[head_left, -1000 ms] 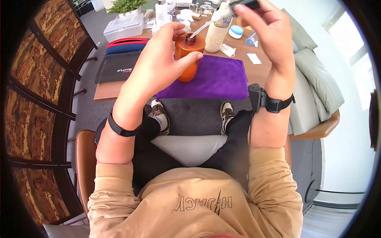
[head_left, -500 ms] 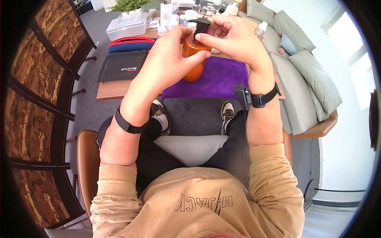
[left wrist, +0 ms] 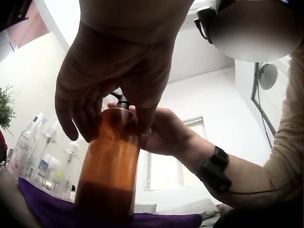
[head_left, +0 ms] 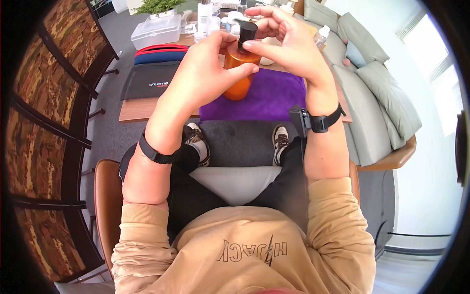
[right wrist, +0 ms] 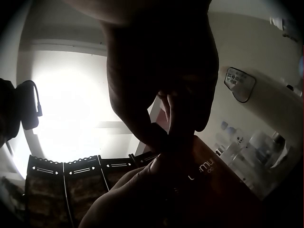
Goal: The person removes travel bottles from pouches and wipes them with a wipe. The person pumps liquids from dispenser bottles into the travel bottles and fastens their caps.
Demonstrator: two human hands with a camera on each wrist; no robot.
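An amber pump bottle (head_left: pixel 236 89) stands upright on a folded purple towel (head_left: pixel 279 93). My left hand (head_left: pixel 205 68) holds it around the shoulder, thumb on the near side and fingers behind. In the left wrist view, dark liquid fills the lower part of the bottle (left wrist: pixel 108 161). The black pump head (head_left: pixel 248 31) sits on the neck, its spout toward the left. My right hand (head_left: pixel 293 46) pinches the pump's collar with the thumb in front; its other fingers spread behind. The right wrist view is dark, with white lettering on the bottle (right wrist: pixel 204 168).
A dark flat pouch (head_left: pixel 147 82) and a navy case with red trim (head_left: pixel 161 55) lie left of the towel. Farther back stand a clear plastic box (head_left: pixel 156 30), a plant (head_left: pixel 155 6) and several cosmetic bottles. A grey sofa (head_left: pixel 367 112) runs along the right.
The right hand has brought the pump down from above; its tube, half out of the mouth before, is inside the bottle now. Lately the right fingers have spread and the pump head has turned slightly.
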